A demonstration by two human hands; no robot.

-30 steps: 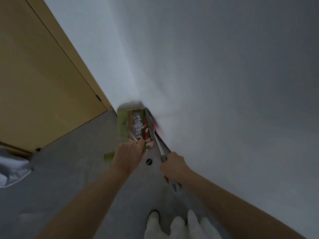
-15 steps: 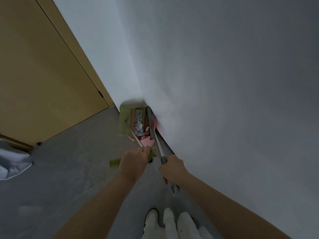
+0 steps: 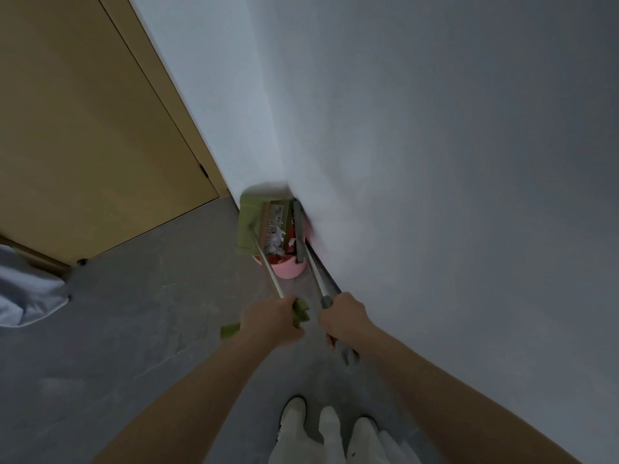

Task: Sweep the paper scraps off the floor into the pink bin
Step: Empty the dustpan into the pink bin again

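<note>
Head view, looking down into a room corner. Left hand [image 3: 273, 324] is curled tight round the green grip at the top of a long-handled dustpan [image 3: 248, 226]; the metal shaft runs forward from the fist to the green pan, which is tipped up on edge at the foot of the wall [image 3: 435, 145]. Right hand [image 3: 343, 318] is wrapped round the grey grip of a broom [image 3: 299, 236]; its shaft runs roughly parallel to the dustpan's, and the dark grey broom head lies close along the wall, just right of the pan. Pink bin [image 3: 288, 266] stands on the grey floor [image 3: 134, 313] in the corner, directly under the pan and broom head; only its near rounded rim and wall show, the rest covered by the two tools. White paper scraps [image 3: 275, 241] sit in a loose clump between the pan and the broom head, above the bin's mouth; cannot tell whether they rest in the pan or already in the bin. A brownish ribbed part with a pale label shows behind the scraps, unclear what it belongs to. Tan door [image 3: 83, 128] stands closed at left. Pale cloth [image 3: 23, 296] lies at the left edge. Person's white trousers and white shoe [image 3: 294, 413] show at bottom centre.
</note>
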